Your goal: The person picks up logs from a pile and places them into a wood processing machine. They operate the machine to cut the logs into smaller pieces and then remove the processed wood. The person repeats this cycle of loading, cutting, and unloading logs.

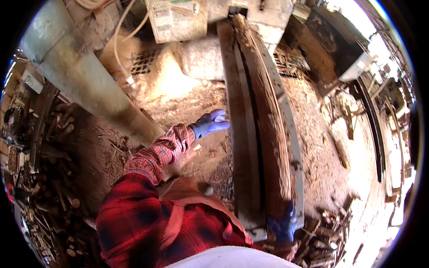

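A long timber with a rough, splintery edge (270, 111) lies lengthwise on a narrow grey metal bed (292, 147). Beside it on the left runs a flat brown board (232, 80), with a dark gap between. My left hand (211, 124), in a blue-purple glove, reaches out near the board's left edge, fingers stretched and holding nothing; contact with the board is unclear. At the near end of the timber is my right hand (283, 223), gloved in blue. It grips that end, one finger up along the right side; shadow hides the other fingers.
The timber's far end meets a pale machine housing (263, 15) with a dark slot. A pale box (178, 20) stands to its left, near a heaped pile of sawdust (172, 82). A thick pipe (85, 67) slants across the left. Scrap wood (326, 236) lies near right; cut sticks (67, 196) lie left.
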The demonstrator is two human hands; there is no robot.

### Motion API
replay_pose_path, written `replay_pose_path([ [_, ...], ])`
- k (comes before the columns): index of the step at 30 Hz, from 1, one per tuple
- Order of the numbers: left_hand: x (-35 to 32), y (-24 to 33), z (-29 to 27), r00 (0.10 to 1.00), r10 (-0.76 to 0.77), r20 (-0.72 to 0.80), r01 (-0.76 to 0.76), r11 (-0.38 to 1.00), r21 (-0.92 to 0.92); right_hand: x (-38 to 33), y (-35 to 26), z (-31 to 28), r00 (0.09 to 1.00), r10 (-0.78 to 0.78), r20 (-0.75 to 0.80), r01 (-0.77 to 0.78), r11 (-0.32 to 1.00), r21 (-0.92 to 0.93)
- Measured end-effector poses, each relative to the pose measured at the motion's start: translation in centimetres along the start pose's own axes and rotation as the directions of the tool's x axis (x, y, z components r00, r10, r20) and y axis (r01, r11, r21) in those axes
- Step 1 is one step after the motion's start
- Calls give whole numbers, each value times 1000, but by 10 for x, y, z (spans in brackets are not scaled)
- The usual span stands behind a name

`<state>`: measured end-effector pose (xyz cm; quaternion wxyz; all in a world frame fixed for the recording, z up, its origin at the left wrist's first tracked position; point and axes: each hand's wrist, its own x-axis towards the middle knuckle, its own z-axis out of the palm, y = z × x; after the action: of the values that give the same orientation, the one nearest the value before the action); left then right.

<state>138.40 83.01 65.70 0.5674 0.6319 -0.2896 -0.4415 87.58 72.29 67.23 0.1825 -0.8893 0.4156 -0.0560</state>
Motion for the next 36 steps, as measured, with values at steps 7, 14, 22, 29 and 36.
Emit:
replay_pose_path([
  [7, 195, 86, -212, 942, 55, -331, -232, 820, -523, 112, -60, -59, 882, -36, -471, 139, 973, 185],
  [14, 351, 266, -443, 691, 396, -605, -669, 667, -328, 278, -142, -87, 658, -20, -753, 173, 977, 125],
  [22, 486, 261, -674, 622, 611, -490, -645, 755, 122, 506, -240, -122, 625, -153, -765, 232, 973, -5],
  [29, 423, 317, -597, 568, 325, -756, -495, 869, 1, 785, -358, -13, 946, -181, -269, 305, 779, 548],
  [36, 522, 166, -478, 971, -139, -192, 203, 907, 368, 911, -380, 112, 823, -330, 462, 65, 864, 500],
])
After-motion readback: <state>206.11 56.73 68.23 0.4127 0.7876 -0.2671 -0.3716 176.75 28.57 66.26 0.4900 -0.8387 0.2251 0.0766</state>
